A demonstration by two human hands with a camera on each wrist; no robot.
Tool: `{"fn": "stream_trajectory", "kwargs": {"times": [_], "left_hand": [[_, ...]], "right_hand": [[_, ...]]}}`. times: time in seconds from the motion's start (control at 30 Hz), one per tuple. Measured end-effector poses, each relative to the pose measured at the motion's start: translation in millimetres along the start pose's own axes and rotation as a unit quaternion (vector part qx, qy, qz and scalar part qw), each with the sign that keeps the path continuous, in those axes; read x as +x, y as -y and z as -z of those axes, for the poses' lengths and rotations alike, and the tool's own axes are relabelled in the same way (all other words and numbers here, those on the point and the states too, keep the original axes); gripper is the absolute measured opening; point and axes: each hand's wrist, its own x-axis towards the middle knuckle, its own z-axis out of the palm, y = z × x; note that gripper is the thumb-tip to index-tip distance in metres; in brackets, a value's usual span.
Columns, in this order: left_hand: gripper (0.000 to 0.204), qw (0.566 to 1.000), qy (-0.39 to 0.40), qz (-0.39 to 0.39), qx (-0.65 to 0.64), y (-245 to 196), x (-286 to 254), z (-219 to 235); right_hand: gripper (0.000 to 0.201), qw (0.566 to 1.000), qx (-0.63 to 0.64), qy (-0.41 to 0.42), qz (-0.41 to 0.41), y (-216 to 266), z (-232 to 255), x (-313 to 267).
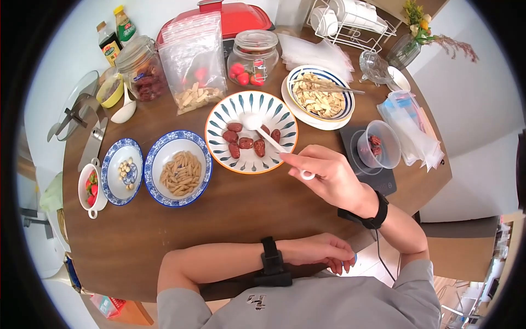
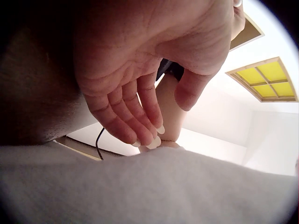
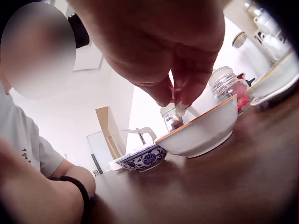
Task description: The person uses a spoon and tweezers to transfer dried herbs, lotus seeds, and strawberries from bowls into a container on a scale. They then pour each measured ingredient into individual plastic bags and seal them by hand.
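My right hand (image 1: pixel 331 178) pinches the handle of a white spoon (image 1: pixel 253 123), whose bowl rests over the plate with teal leaf marks (image 1: pixel 219 112). Several red dates (image 1: pixel 246 143) lie in that plate, around and below the spoon. In the right wrist view the fingers (image 3: pixel 183 103) come together on the handle above the orange-rimmed plate (image 3: pixel 205 133). My left hand (image 1: pixel 320 251) hangs at the table's near edge, in front of the shirt. In the left wrist view its fingers (image 2: pixel 133 112) are loosely curled and hold nothing.
Left of the plate stand blue-patterned bowls (image 1: pixel 155 186) and a small strawberry bowl (image 1: pixel 87 204). Behind are glass jars (image 1: pixel 253 55) and a zip bag (image 1: pixel 192 60). To the right are a bowl of dried slices (image 1: pixel 323 101), a plastic cup (image 1: pixel 390 145) on a black scale, and bags (image 1: pixel 411 123).
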Motion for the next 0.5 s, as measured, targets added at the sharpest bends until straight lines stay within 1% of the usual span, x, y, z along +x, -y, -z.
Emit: {"fn": "stream_trajectory", "kwargs": {"times": [0.03, 0.07, 0.13, 0.2, 0.23, 0.27, 0.33, 0.4, 0.43, 0.5], "left_hand": [[0.029, 1.0, 0.002, 0.005, 0.002, -0.4, -1.1, 0.2], [0.029, 1.0, -0.001, 0.003, 0.008, -1.2, -1.6, 0.4], [0.03, 0.999, 0.018, 0.019, 0.022, -5.1, -0.8, -0.7], [0.029, 1.0, -0.014, 0.013, 0.024, -8.1, -4.4, -3.3], [0.03, 1.0, -0.002, 0.01, 0.01, -5.4, -3.6, -0.5], [0.03, 0.999, 0.016, 0.025, 0.018, -3.3, -4.3, -0.1], [0.03, 1.0, -0.006, 0.015, 0.004, -3.3, -4.7, 1.7], [0.031, 0.999, 0.002, 0.033, 0.011, -6.3, -5.9, 0.6], [0.031, 0.999, -0.005, 0.031, 0.009, -7.2, -7.0, -0.4], [0.031, 0.999, -0.009, 0.033, 0.01, -8.6, -6.9, -1.2]], "right_hand": [[0.033, 0.999, -0.027, 0.035, 0.017, -0.8, 1.7, 2.6], [0.033, 0.999, -0.033, 0.028, 0.013, -4.7, -0.7, 4.0], [0.039, 0.998, -0.004, 0.044, 0.049, -14.7, -6.2, 3.3], [0.042, 0.998, -0.02, 0.058, 0.025, -11.5, -4.6, 2.7], [0.041, 0.996, -0.049, 0.079, 0.013, -12.6, -3.5, 1.6], [0.04, 0.994, -0.077, 0.078, 0.008, -15.2, -6.5, 0.1], [0.047, 0.987, -0.125, 0.105, -0.001, -12.0, -3.3, -3.1], [0.057, 0.993, -0.088, 0.075, 0.005, -10.8, -4.6, -7.7], [0.067, 0.99, -0.107, 0.087, -0.004, -9.0, -2.2, -11.4], [0.069, 0.99, -0.115, 0.082, -0.024, -0.7, 9.3, -22.5]]}}
